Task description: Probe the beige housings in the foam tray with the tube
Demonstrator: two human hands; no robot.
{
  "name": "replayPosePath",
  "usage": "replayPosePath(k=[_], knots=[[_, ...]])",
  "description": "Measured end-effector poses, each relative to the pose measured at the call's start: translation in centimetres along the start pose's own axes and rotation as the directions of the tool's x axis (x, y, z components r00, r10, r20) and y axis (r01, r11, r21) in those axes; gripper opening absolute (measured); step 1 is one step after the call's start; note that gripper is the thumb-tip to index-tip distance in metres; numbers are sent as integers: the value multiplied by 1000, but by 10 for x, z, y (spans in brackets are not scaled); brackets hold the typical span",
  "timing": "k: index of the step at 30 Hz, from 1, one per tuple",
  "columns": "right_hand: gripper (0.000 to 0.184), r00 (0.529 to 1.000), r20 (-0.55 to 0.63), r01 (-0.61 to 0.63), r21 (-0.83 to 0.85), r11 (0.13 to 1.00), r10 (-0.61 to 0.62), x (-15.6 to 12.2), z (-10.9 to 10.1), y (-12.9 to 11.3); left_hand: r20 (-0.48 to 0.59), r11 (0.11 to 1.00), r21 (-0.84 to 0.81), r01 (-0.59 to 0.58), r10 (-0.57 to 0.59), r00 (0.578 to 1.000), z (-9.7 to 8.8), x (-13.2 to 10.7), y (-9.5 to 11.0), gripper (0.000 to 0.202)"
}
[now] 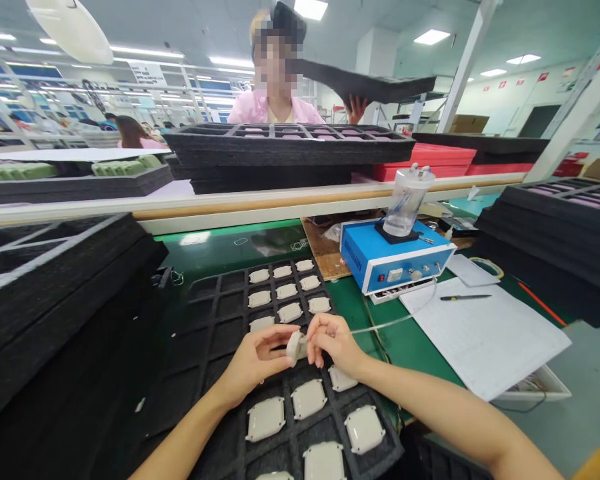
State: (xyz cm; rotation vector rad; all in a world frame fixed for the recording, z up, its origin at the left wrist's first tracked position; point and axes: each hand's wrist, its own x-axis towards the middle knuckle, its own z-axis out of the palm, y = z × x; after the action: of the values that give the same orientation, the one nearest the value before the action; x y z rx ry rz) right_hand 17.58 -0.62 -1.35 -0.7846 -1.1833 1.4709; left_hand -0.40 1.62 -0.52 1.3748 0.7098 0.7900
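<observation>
My left hand (256, 360) grips a small off-white watch case (295, 348) between thumb and fingers, tilted on edge above the tray. Close against it, my right hand (336, 343) is closed on the end of a clear thin tube (395, 323). The fingers hide that end, so I cannot tell whether a tip touches the case. Below both hands lies a black foam tray (225, 333) with compartments. Several similar cases, such as this watch case (309, 399), sit flat in its middle and right columns.
The tube runs to a blue machine (380, 250) with a clear canister (407, 200) on top. A pen (465, 297) lies on white paper (490, 340). Black foam trays are stacked left (55, 287) and right (555, 233). Behind the shelf, a person (280, 107) in pink holds a black tray.
</observation>
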Motion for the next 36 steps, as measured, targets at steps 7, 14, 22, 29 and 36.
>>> replayPosePath(k=[7,14,22,29,36], knots=[[6,1000,4,-1,13,1000,1,1,0,2,-11,1000,-3,3,-3,1000,1,0,0,41],[5,1000,3,-1,26,1000,1,1,0,1,-33,1000,15,6,-6,999,2,0,2,42],[6,1000,15,-26,30,999,26,0,-1,-1,-32,1000,4,19,-19,999,2,2,1,41],[7,999,24,-22,25,999,21,-1,-1,-2,-36,1000,-11,29,-29,999,0,1,-1,41],[6,1000,26,-16,23,1000,15,-1,-1,-3,-26,1000,-12,26,-26,999,0,2,-3,40]])
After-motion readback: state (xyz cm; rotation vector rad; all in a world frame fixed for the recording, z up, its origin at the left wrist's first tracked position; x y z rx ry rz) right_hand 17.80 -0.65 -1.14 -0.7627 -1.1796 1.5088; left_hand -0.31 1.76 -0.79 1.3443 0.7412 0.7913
